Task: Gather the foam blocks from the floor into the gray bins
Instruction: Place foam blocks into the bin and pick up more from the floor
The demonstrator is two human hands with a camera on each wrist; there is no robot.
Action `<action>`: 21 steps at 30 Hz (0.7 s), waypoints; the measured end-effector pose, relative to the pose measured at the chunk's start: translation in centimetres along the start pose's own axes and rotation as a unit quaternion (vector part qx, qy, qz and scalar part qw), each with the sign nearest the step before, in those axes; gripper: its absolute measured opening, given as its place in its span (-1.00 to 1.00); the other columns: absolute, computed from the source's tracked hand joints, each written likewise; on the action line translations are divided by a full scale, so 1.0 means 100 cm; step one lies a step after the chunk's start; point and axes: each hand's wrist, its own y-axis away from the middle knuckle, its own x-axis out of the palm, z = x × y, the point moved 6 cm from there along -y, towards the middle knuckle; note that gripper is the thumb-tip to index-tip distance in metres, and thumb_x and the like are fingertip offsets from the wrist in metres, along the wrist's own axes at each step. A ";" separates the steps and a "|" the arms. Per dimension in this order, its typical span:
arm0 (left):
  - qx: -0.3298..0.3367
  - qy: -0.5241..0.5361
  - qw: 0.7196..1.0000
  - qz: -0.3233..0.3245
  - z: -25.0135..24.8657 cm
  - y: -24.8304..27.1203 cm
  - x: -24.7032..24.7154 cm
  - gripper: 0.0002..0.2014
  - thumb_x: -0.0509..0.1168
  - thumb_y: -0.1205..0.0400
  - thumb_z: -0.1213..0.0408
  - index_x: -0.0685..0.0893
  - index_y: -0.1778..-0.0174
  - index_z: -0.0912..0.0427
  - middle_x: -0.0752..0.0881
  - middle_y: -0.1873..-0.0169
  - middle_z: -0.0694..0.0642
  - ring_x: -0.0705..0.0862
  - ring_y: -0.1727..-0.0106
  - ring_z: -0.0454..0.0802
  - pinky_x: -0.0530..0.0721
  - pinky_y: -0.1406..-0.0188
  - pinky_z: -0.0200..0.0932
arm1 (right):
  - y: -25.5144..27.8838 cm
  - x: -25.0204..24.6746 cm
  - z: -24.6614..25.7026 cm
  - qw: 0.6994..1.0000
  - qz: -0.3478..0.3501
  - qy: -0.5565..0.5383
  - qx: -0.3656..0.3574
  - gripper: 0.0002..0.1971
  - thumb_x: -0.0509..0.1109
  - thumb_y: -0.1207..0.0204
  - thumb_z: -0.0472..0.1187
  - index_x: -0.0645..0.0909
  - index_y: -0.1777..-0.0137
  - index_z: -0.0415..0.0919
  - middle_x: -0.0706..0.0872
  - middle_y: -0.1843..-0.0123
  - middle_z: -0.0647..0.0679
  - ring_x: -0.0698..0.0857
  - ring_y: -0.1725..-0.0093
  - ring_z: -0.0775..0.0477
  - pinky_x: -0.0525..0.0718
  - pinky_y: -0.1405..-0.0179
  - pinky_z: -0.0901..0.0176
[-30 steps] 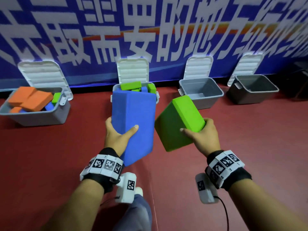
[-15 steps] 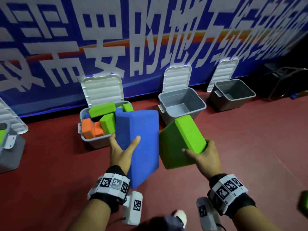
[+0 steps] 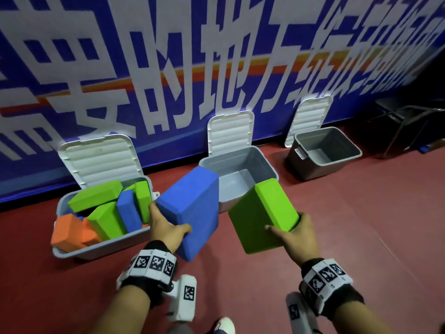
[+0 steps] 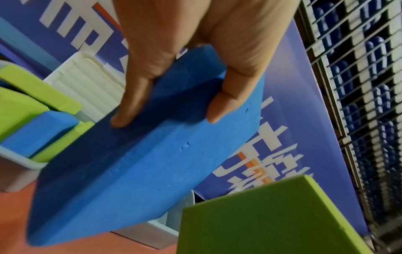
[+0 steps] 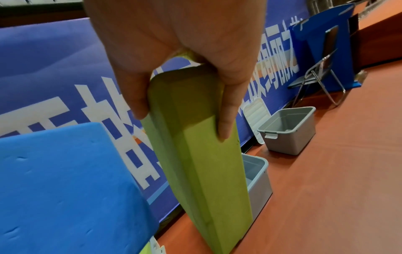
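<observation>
Left hand (image 3: 168, 227) has a blue block (image 3: 192, 208) clamped by one end, thumb on the top face and fingers (image 4: 132, 96) pressed flat against the underside (the left wrist view shows this nicely). The block is up in the air and tilted, its far end over the near left corner of the middle bin (image 3: 245, 155).

Right hand (image 3: 295, 235) is doing the same with a green block (image 3: 262, 215), thumb on one broad face and fingers (image 5: 226, 110) on the other, squeezing it across its thickness. That one is also off the floor, tilted, hanging in front of the middle bin's near wall. The two blocks sit side by side, near each other but not touching.

Three gray bins line up along the blue banner (image 3: 216, 56) with white lettering, all with white lids flipped open against it. The left bin (image 3: 101, 247) is packed with green, blue and orange blocks (pretty much heaped to the rim). The middle bin shows only its bare bottom, though the held blocks cover part of it, and the right bin (image 3: 325, 162) further along has nothing in it that I can see.

Red floor (image 3: 361, 225) everywhere, and there's a folding chair (image 5: 315, 80) past the last bin. A shoe tip (image 3: 224, 325) pokes in at the bottom of the head view.
</observation>
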 end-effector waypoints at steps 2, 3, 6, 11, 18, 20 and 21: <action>-0.010 0.013 1.000 0.001 -0.011 -0.020 0.022 -0.04 0.59 -0.11 0.47 0.20 -0.32 -0.07 0.52 -0.22 0.10 0.59 -0.24 0.21 0.63 -0.18 0.28 | -0.038 -0.007 0.003 1.000 -0.001 0.000 -0.004 -0.35 0.73 -0.10 -0.26 0.40 -0.08 -0.20 0.61 0.01 -0.14 0.62 0.04 -0.16 0.53 0.13 0.09; -0.008 0.025 1.000 0.006 -0.018 -0.030 0.033 0.01 0.62 -0.09 0.40 0.16 -0.32 -0.18 0.49 -0.24 0.03 0.58 -0.27 0.20 0.63 -0.16 0.33 | -0.058 -0.009 0.003 1.000 -0.007 -0.002 -0.007 -0.35 0.74 -0.09 -0.26 0.40 -0.09 -0.20 0.61 0.00 -0.16 0.63 0.02 -0.18 0.55 0.12 0.06; 0.004 0.057 0.998 0.005 -0.041 -0.060 0.062 0.06 0.66 -0.10 0.21 0.11 -0.37 -0.29 0.42 -0.26 -0.14 0.54 -0.33 0.11 0.60 -0.20 0.36 | -0.116 -0.005 0.002 1.000 -0.023 -0.002 -0.014 -0.30 0.76 -0.04 -0.21 0.43 -0.11 -0.23 0.62 -0.05 -0.26 0.65 -0.03 -0.24 0.65 0.01 -0.09; -0.011 0.105 0.993 -0.051 -0.050 -0.122 0.107 -0.12 0.51 -0.07 0.12 0.22 -0.28 -0.12 0.54 -0.22 0.09 0.61 -0.19 0.16 0.61 -0.21 0.29 | -0.208 0.018 0.001 0.999 -0.021 0.037 -0.023 -0.21 0.73 -0.04 -0.13 0.44 -0.23 -0.33 0.52 -0.19 -0.30 0.54 -0.19 -0.28 0.55 -0.22 -0.13; -0.119 0.143 0.980 -0.067 -0.002 -0.239 0.199 -0.32 0.38 0.03 0.01 0.30 -0.03 -0.24 0.60 -0.04 0.01 0.64 -0.11 0.17 0.62 -0.11 0.42 | -0.353 0.069 -0.014 0.994 0.040 0.096 0.024 -0.26 0.63 -0.20 -0.38 0.35 -0.36 -0.38 0.37 -0.31 -0.34 0.40 -0.30 -0.25 0.36 -0.22 0.12; -0.159 0.129 0.975 -0.085 0.024 -0.269 0.224 -0.35 0.42 0.06 0.03 0.33 0.07 -0.34 0.59 -0.12 0.08 0.63 -0.13 0.21 0.64 -0.07 0.41 | -0.391 0.078 -0.024 0.990 0.052 0.121 0.047 -0.27 0.63 -0.20 -0.38 0.37 -0.34 -0.40 0.41 -0.28 -0.34 0.41 -0.29 -0.26 0.37 -0.18 0.09; -0.169 0.125 0.973 -0.092 0.036 -0.284 0.236 -0.35 0.45 0.07 0.05 0.34 0.10 -0.38 0.58 -0.16 0.12 0.63 -0.13 0.24 0.65 -0.05 0.41 | -0.411 0.084 -0.027 0.989 0.055 0.129 0.049 -0.28 0.64 -0.20 -0.39 0.38 -0.33 -0.42 0.45 -0.25 -0.36 0.43 -0.27 -0.27 0.38 -0.15 0.08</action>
